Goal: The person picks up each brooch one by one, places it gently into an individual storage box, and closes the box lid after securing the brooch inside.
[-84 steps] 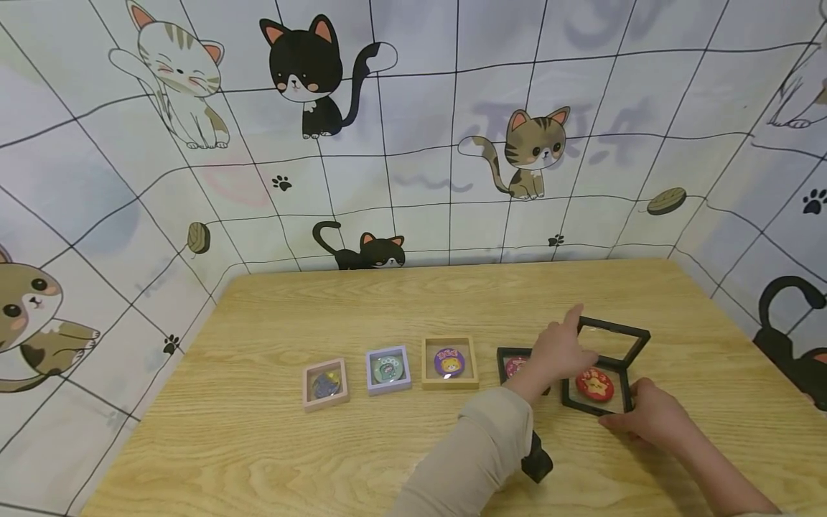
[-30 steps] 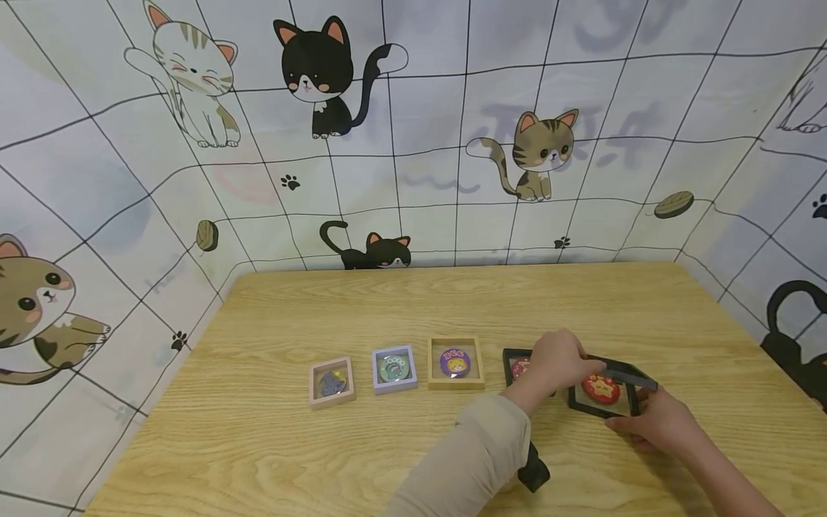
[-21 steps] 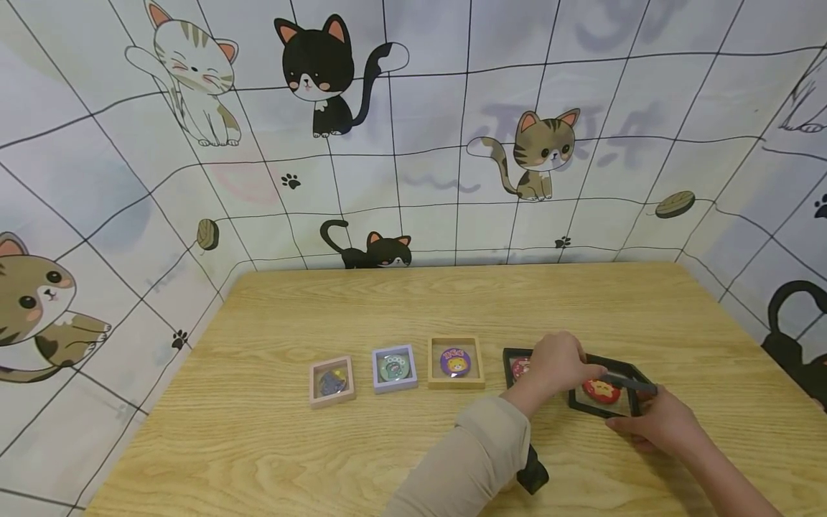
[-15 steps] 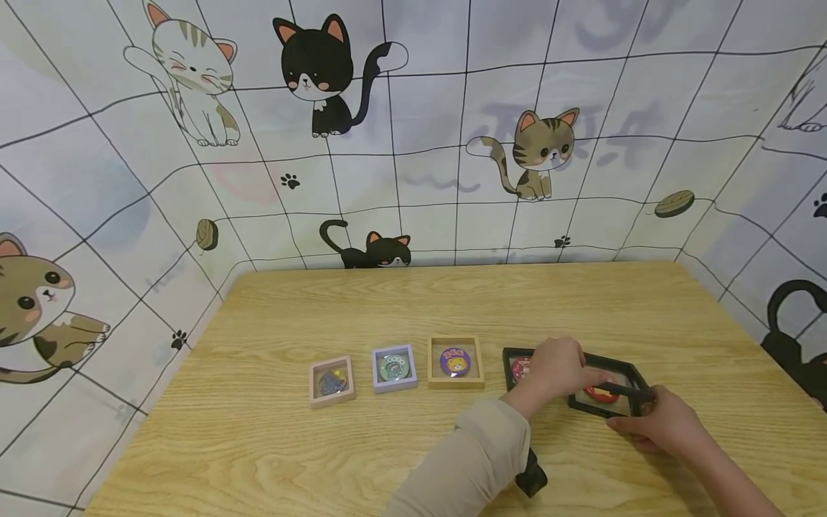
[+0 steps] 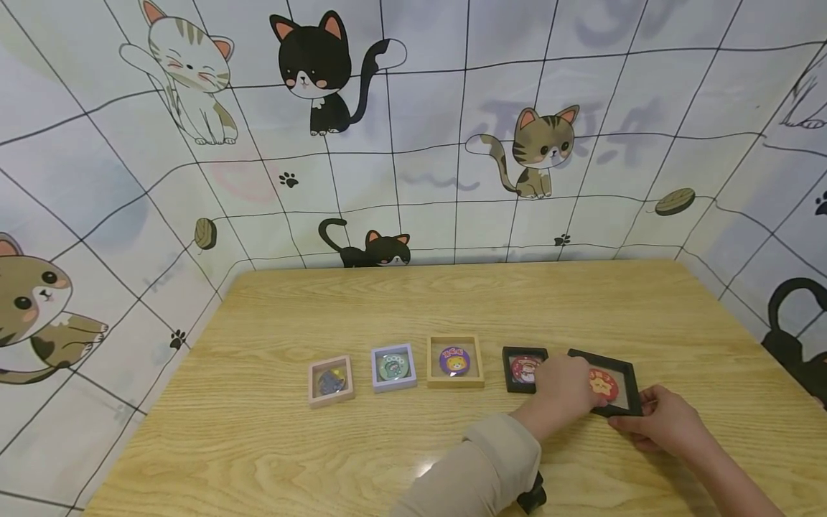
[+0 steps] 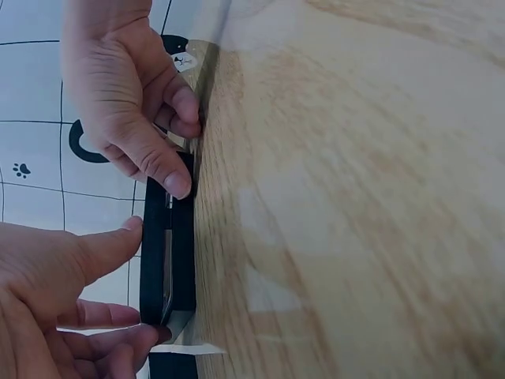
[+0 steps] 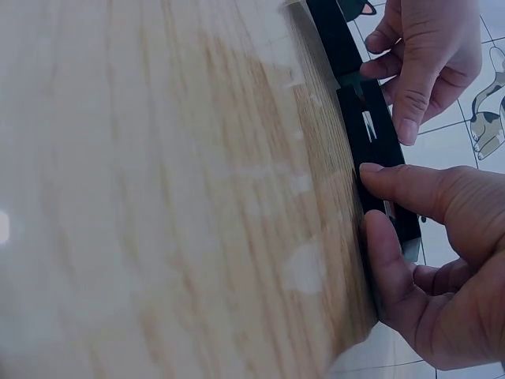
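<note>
A black display frame (image 5: 619,357) lies on the wooden table at the right, folded closed over a red round badge (image 5: 604,385) with a yellow star-shaped figure. My left hand (image 5: 563,391) grips its left side, thumb on the upper half and fingers curled by the edge. At the near right corner, my right hand (image 5: 668,420) holds the frame between thumb and fingers. Seen edge-on in the left wrist view, the two black halves (image 6: 182,253) lie together. A smaller black frame (image 5: 513,386) with a pinkish-red badge stands beside my left hand, which partly covers it.
Leftward in a row sit a yellow frame (image 5: 434,362) with a purple badge, a lilac frame (image 5: 376,373) with a green badge and a pink frame (image 5: 313,388) with a blue-grey item. A cat-print cloth (image 5: 426,172) backs the table (image 5: 323,459).
The raised upper half of the black display frame has swung down onto the lower half. My left hand came down with it, while my right hand stayed at the near right corner.
</note>
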Motion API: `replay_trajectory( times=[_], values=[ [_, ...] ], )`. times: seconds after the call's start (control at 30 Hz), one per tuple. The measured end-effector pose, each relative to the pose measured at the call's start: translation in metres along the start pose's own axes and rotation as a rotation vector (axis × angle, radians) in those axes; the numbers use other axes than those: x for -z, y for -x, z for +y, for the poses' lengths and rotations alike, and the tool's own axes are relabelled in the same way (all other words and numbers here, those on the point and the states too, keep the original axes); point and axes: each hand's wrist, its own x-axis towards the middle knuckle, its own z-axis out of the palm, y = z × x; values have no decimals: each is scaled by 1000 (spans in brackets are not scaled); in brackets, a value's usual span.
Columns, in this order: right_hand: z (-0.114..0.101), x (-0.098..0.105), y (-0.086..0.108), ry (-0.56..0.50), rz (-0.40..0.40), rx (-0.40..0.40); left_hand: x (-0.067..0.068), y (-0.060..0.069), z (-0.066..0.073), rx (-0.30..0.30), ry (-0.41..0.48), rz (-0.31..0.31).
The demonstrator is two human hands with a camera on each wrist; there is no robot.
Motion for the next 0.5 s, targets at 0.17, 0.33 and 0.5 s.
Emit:
replay_trajectory(
  times=[0.17, 0.33, 0.5],
  values=[
    [-1, -1, 0, 7, -3, -6, 1, 1, 3, 26, -17, -24],
    [1, -2, 0, 45, 17, 11, -1, 0, 8, 8, -68, -23],
    [2, -3, -1, 85, 41, 38, -3, -2, 10, 20, -93, -29]
  ],
)
